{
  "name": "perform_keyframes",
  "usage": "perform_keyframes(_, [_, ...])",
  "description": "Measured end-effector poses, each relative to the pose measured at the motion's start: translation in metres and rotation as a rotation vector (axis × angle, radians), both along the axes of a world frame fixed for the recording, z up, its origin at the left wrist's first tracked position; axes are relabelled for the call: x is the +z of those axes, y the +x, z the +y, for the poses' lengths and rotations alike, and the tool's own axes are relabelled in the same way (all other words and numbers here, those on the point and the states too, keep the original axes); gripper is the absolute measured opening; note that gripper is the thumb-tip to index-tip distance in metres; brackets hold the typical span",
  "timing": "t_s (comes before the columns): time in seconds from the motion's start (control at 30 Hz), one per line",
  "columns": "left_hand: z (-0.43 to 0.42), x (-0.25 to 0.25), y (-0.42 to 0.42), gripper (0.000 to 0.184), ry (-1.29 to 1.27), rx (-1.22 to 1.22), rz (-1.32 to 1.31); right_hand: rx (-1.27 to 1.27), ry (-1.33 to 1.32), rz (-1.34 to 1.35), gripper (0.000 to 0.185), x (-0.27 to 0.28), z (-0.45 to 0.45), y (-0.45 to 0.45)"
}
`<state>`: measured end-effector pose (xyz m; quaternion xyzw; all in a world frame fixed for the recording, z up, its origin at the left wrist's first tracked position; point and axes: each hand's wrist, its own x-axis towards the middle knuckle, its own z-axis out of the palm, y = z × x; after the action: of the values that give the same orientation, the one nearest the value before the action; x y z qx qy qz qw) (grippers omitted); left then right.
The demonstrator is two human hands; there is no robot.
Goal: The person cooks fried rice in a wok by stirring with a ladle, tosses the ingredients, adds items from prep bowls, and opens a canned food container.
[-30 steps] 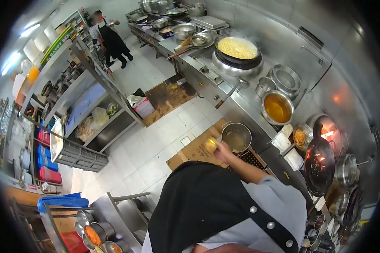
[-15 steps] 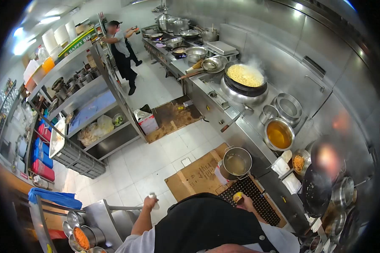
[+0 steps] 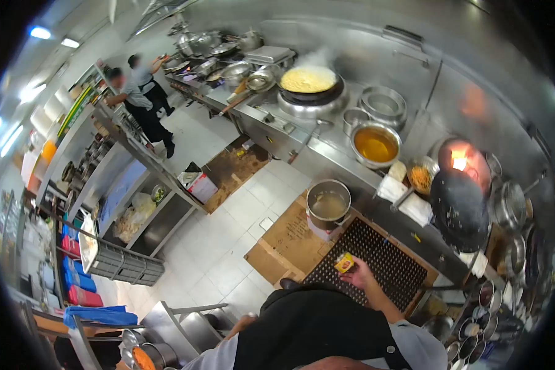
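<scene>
My right hand [image 3: 361,276] is closed around the lower end of a small yellow packet with a red mark [image 3: 344,262], held out in front of the black apron [image 3: 317,324]. Below that hand lies a black perforated floor mat [image 3: 376,256]. Beyond it stands a deep steel pot [image 3: 328,206] with cloudy liquid inside. My left hand [image 3: 245,322] is low at my side, by the apron; its fingers are too small and partly hidden to make out.
Noodles steam in a large wok [image 3: 308,80] on the range. Nearby sit a bowl of amber liquid [image 3: 376,145], folded white cloths [image 3: 396,190] and a black wok [image 3: 459,209] beside a flame. Two people [image 3: 143,111] stand by the far shelves. Cardboard [image 3: 283,246] covers some floor.
My right hand has risen forward, bringing the yellow packet into clearer view. My left hand, earlier holding something white, has drawn back toward my body. The view has turned; a second person shows.
</scene>
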<state>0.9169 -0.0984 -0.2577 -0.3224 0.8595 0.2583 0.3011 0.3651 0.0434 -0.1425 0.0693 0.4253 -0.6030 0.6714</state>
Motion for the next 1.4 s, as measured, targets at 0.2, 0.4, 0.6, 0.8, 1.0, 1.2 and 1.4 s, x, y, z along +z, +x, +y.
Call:
perform_keyframes(0.2, [0.070, 0.003, 0.018, 0.030, 0.098, 0.225, 0.252, -0.109, 0.322, 0.078, 0.061, -0.056, 0.207, 0.004])
perform_keyframes(0.4, [0.091, 0.078, -0.038, 0.024, 0.037, 0.534, -0.128, -0.206, 0.313, 0.096, 0.055, -0.065, 0.309, 0.013])
perform_keyframes(0.6, [0.075, 0.086, -0.062, 0.023, -0.111, 0.595, 0.022, -0.149, 0.094, 0.156, 0.049, -0.068, 0.263, 0.002])
perform_keyframes(0.8, [0.054, 0.051, -0.047, 0.027, -0.268, 0.267, 0.151, -0.121, 0.041, 0.081, 0.049, -0.055, 0.175, -0.002])
perform_keyframes(1.0, [0.074, 0.057, -0.016, 0.040, -0.181, 0.814, 0.026, -0.045, 0.100, 0.132, 0.053, -0.031, 0.129, 0.001])
perform_keyframes(1.2, [0.101, 0.018, 0.046, 0.052, -0.063, 0.915, 0.033, 0.060, 0.124, 0.125, 0.058, -0.078, 0.122, 0.011])
perform_keyframes(1.4, [0.161, 0.025, 0.081, 0.057, -0.073, 0.886, 0.180, 0.060, -0.141, -0.074, 0.057, -0.033, 0.075, 0.025])
